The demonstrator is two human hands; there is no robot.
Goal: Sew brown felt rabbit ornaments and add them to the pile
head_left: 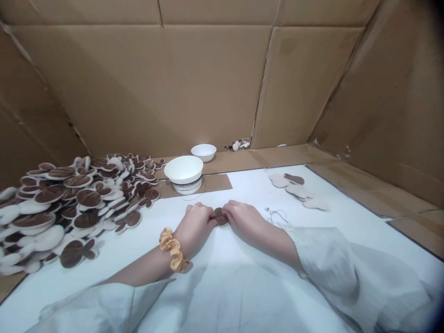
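Between my two hands is a small brown fabric piece (221, 217), held low over the white table. My left hand (197, 226), with a yellow scrunchie (173, 249) at the wrist, pinches its left side. From the right, my right hand (244, 222) grips the other side with bent fingers. Parts of the piece are hidden behind the fingers. Just right of my right hand lies a loose tangle of dark thread (275, 215). Whether a needle is in either hand cannot be made out.
A big pile of brown-and-white rounded fabric pieces (88, 196) fills the left side. White bowls (183, 170) (203, 152) stand at the back, dark thread wound beneath the nearer one. Several flat pieces (300, 190) lie back right. Cardboard walls (208, 83) enclose the table (243, 185).
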